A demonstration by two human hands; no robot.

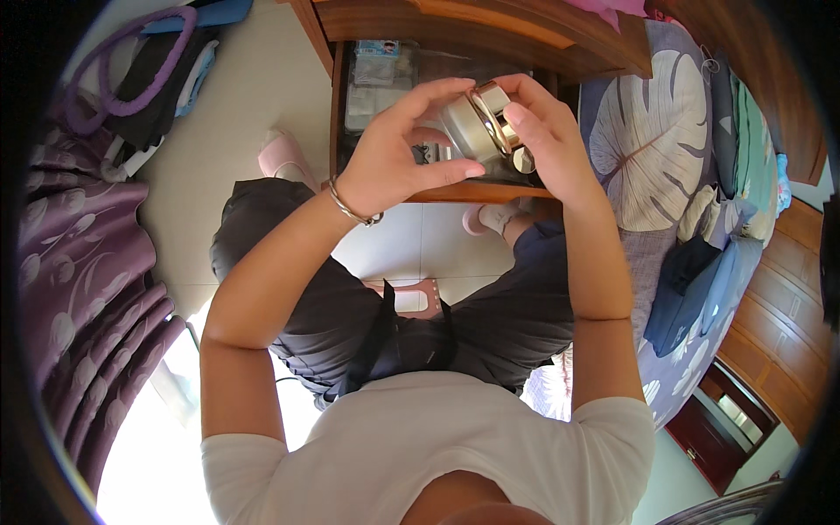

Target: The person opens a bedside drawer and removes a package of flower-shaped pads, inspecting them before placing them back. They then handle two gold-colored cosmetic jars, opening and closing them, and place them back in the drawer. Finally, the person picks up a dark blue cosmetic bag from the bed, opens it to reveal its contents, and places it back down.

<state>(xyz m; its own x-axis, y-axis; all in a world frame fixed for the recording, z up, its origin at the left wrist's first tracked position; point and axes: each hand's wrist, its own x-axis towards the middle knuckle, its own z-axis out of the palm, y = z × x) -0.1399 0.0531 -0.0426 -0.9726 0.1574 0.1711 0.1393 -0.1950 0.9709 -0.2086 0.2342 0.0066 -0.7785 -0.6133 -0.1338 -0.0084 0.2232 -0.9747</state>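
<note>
Both hands hold a cosmetic jar point(467, 129) with clear walls and shiny gold trim, tilted above an open wooden drawer point(459, 192). My left hand point(407, 144) cups the jar's clear end, thumb below and fingers above; a metal bracelet circles that wrist. At the jar's gold end, my right hand point(545, 134) has its thumb and fingers on the gold part. A small round gold piece point(524, 160) shows just under the right fingers; whether it belongs to the jar I cannot tell. Inside the drawer lie clear plastic boxes point(374, 92) and small items partly hidden behind the hands.
A bed with leaf-patterned bedding point(650, 138) and folded clothes point(682, 295) is at the right. Purple curtains point(85, 275) hang at the left, below a purple hoop point(147, 108). Between my legs a pink stool point(430, 295) shows. A wooden cabinet edge point(459, 26) overhangs the drawer.
</note>
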